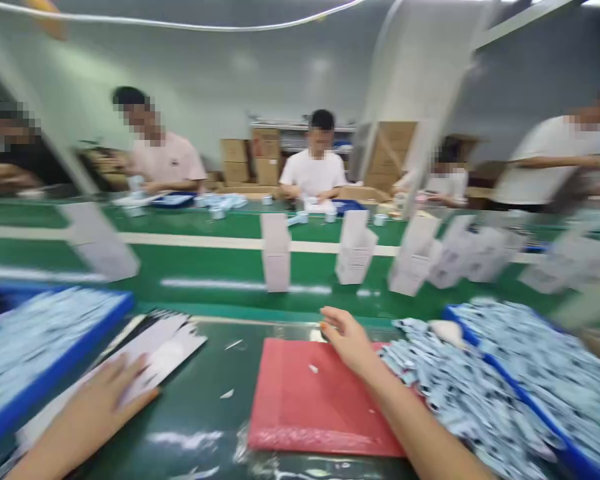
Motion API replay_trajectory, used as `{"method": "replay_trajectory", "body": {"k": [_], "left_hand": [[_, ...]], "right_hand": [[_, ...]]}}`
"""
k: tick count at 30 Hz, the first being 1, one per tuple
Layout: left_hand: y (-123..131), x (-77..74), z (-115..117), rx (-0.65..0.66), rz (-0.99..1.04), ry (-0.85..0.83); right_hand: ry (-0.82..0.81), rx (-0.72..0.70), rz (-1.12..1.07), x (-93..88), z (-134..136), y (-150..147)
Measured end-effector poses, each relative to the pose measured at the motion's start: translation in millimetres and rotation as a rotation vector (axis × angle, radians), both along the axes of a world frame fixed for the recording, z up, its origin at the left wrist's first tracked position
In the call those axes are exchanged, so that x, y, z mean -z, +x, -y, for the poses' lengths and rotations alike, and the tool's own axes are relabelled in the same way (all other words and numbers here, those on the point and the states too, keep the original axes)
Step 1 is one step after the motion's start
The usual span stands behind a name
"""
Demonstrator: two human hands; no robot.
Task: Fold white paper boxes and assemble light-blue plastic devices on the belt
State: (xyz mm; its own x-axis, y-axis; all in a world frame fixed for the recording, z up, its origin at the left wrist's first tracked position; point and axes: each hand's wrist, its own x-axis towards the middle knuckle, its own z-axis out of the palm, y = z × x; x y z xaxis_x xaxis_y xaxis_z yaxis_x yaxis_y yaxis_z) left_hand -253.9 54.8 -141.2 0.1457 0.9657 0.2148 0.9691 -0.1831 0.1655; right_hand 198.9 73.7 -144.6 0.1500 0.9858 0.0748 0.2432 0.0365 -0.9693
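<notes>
My left hand [100, 403] lies flat with fingers stretched on a stack of white flat cartons [165, 347] at the near left. My right hand [347, 340] reaches forward over the far edge of a red mat [305, 400], fingers extended and empty, close to the green conveyor belt [205, 260]. Several white upright boxes [276, 257] stand on the belt just beyond that hand. The picture is smeared by motion.
A blue tray of pale blue sachets [40, 333] sits at the left, and a heaped blue tray of the same sachets [510, 373] at the right. Several people work across the belt, with brown cartons [260, 160] stacked behind them.
</notes>
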Motion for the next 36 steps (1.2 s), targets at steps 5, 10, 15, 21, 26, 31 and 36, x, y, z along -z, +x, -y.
{"method": "replay_trajectory", "body": {"k": [5, 10, 15, 21, 26, 31, 36], "left_hand": [[-31, -16.3, 47, -0.063, -0.157, -0.076], [-4, -21.9, 50, 0.102, -0.230, 0.174], [64, -42.7, 73, 0.475, -0.306, 0.456], [130, -52.0, 85, 0.752, -0.197, 0.465], [142, -58.8, 81, 0.707, -0.025, 0.253], [139, -77.1, 70, 0.489, 0.033, 0.312], [138, -51.1, 104, 0.454, 0.146, 0.230]], "right_hand": [[-0.062, -0.258, -0.159, 5.2, 27, -19], [-0.149, -0.383, -0.338, -6.2, 43, -48], [-0.336, -0.471, -0.617, -23.4, 54, -72], [-0.324, -0.670, -0.847, -42.1, 79, -76], [-0.342, -0.667, -0.713, -45.5, 97, -59], [-0.337, -0.780, -0.664, -48.6, 124, -48], [-0.530, -0.675, -0.582, -24.7, 157, -44]]}}
